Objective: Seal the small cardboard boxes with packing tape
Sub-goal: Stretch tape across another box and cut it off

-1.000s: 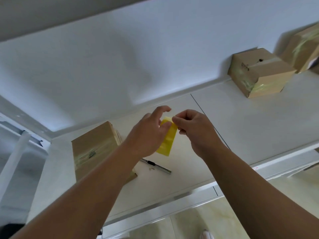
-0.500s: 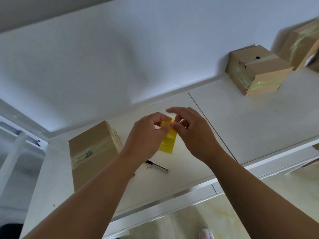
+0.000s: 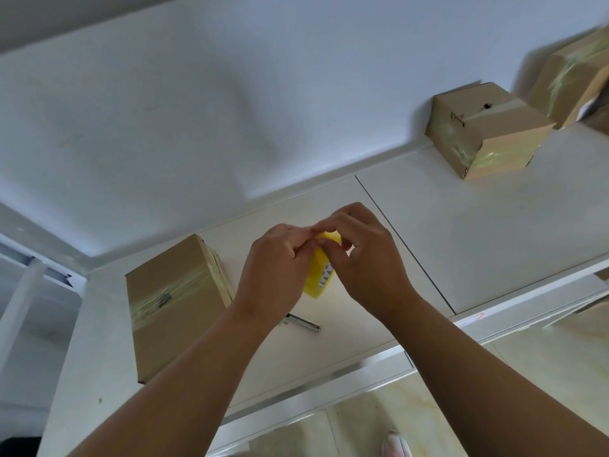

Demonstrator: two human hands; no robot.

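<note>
Yellow tape roll (image 3: 318, 279) pinched tight at top by left hand (image 3: 276, 272) and right hand (image 3: 366, 262).

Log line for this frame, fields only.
left hand: pinches yellow item | right hand: pinches its top | near box: taped, on table, untouched

Left hand (image 3: 276, 262) and right hand (image 3: 365, 258) pinch a flat yellow plastic item (image 3: 319, 277) over the white worktop (image 3: 461, 232). Taped brown cardboard box (image 3: 174, 301) near its left edge, slim metal tool (image 3: 305, 323) beside it; two more taped boxes (image 3: 487, 133) (image 3: 575, 77) at back right.
</note>
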